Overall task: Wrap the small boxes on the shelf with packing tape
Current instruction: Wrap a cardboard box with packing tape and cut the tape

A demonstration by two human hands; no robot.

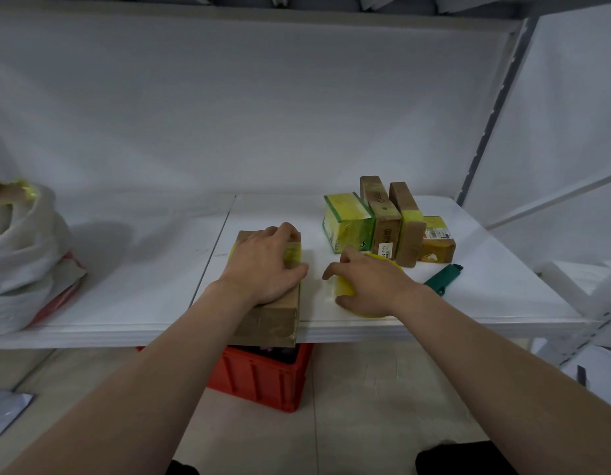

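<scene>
A brown cardboard box point(275, 318) lies at the front edge of the white shelf point(143, 269), with a band of yellow tape across its far end. My left hand point(263, 265) lies on top of the box, fingers curled over its far end and thumb on its right side. Just to the right, my right hand point(369, 286) grips a yellow tape roll point(345, 286) that rests on the shelf. Most of the roll is hidden under the hand.
Several small taped boxes point(388, 221) stand at the back right. A green utility knife point(442, 277) lies right of my right hand. A white sack point(23, 255) sits at the shelf's left end. A red crate point(263, 378) stands on the floor below.
</scene>
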